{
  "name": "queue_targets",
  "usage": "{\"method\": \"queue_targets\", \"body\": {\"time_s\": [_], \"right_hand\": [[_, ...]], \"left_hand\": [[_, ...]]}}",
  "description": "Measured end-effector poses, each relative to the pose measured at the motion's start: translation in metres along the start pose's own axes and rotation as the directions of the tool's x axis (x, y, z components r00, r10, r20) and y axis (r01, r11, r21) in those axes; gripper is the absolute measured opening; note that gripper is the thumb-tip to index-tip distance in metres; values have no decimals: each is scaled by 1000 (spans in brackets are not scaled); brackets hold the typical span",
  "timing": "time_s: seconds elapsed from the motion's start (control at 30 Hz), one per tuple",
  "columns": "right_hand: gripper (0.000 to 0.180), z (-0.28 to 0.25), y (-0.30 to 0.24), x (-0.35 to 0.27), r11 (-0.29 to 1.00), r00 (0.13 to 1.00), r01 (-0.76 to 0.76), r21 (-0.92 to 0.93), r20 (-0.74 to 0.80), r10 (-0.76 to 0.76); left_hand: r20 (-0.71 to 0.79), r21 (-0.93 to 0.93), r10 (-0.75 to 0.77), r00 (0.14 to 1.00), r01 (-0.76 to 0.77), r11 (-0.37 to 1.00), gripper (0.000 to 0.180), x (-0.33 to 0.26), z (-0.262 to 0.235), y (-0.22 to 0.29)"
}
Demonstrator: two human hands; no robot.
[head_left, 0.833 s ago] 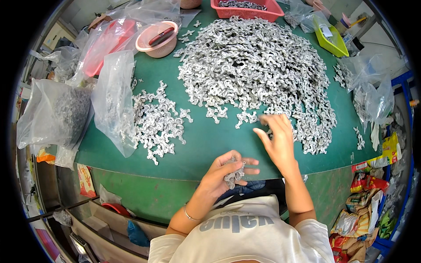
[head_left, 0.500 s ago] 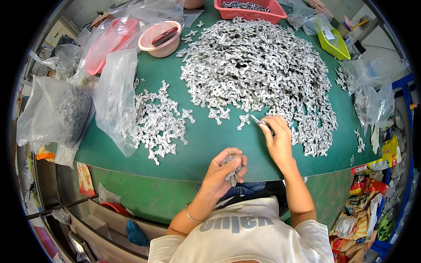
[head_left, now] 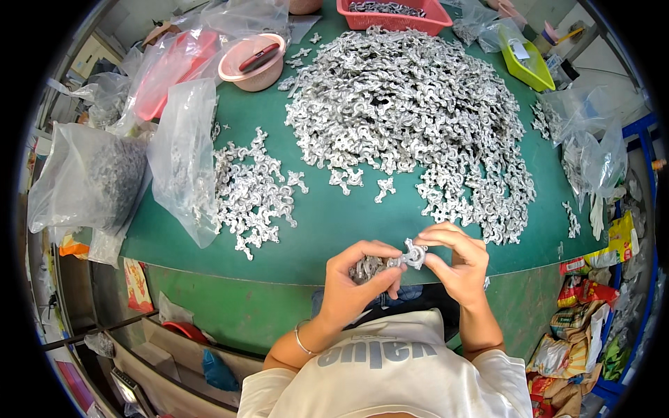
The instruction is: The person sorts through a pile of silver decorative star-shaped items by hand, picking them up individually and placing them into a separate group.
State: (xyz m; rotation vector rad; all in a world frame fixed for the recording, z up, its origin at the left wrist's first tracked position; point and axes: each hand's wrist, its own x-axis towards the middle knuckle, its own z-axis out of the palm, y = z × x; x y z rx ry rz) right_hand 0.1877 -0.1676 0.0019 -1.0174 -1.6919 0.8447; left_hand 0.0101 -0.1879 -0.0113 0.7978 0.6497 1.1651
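Note:
Above the table's front edge, my left hand (head_left: 348, 284) is closed around several small grey metal castings (head_left: 367, 267). My right hand (head_left: 461, 266) pinches the curved end of one silver metal casting (head_left: 414, 255) between thumb and fingers. The narrow end of that casting meets the left fingertips, so it bridges the two hands. Beyond the hands lies a large heap of metal castings (head_left: 404, 104), with a single loose casting (head_left: 385, 189) at its near side. A smaller group of castings (head_left: 258, 191) is spread to the left.
Clear plastic bags (head_left: 182, 157) stand along the left of the green table (head_left: 313, 223). A pink bowl (head_left: 230, 68) with a red-handled tool (head_left: 258, 58) is at the back left. Behind the heap are a red basket (head_left: 394, 22) and a yellow-green tray (head_left: 528, 68). More bags (head_left: 592, 157) lie at right.
My right hand has come back from the near edge of the heap to my left hand, carrying one casting. My left hand has turned slightly, and its fingertips now meet that casting.

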Motion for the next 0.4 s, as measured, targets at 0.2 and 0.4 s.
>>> {"method": "queue_targets", "body": {"time_s": [0.2, 0.4], "right_hand": [[25, -2, 0, -6, 974, 995, -96, 207, -14, 101], [24, -4, -5, -7, 975, 996, -80, 208, -14, 85]], "left_hand": [[-23, 90, 73, 997, -71, 993, 17, -3, 9, 5], [42, 93, 53, 998, -57, 994, 20, -6, 6, 7]]}}
